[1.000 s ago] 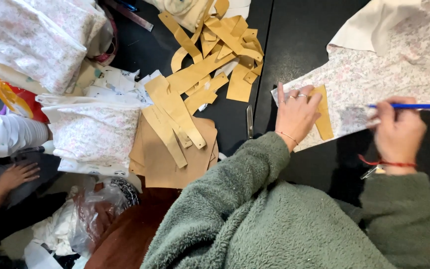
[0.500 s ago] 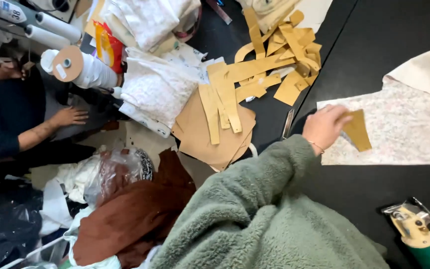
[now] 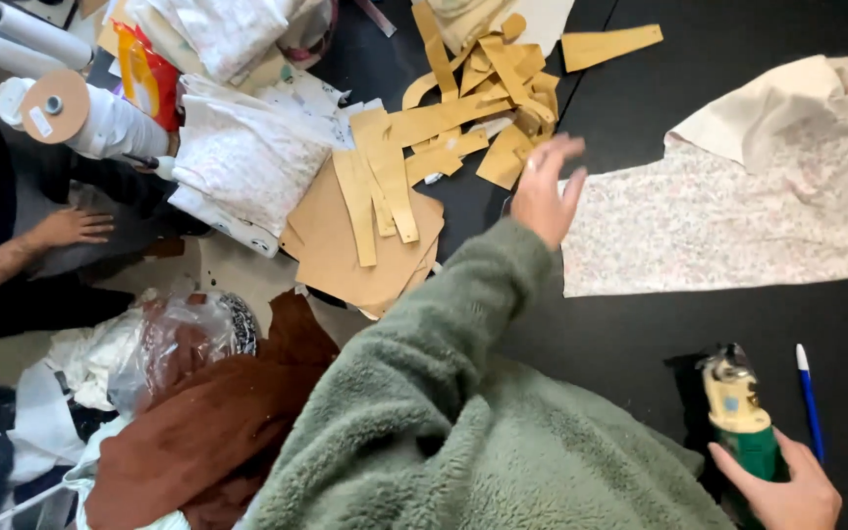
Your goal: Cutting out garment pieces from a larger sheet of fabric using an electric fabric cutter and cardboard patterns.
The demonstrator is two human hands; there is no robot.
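My left hand (image 3: 548,188) hovers over the black counter (image 3: 699,118), fingers spread and loose, its grip holding nothing; it is blurred. It sits just at the left edge of the pale floral fabric piece (image 3: 728,221), which lies flat on the counter with a cream corner folded over at its top. Just beyond the fingertips is a heap of tan paper pattern strips (image 3: 463,108), and further left a stack of brown card pattern sheets (image 3: 365,245) with more strips laid across it.

My right hand (image 3: 785,489), low at the frame's bottom edge, has its grip closed round the green body of a small electric fabric cutter (image 3: 738,412), which stands on the counter with its yellowish head pointing up the frame. A blue pen (image 3: 810,402) lies just beside it to the right.

At far left, another person's hand (image 3: 73,228) rests near white rolls (image 3: 90,113) and folded printed cloth (image 3: 238,157).
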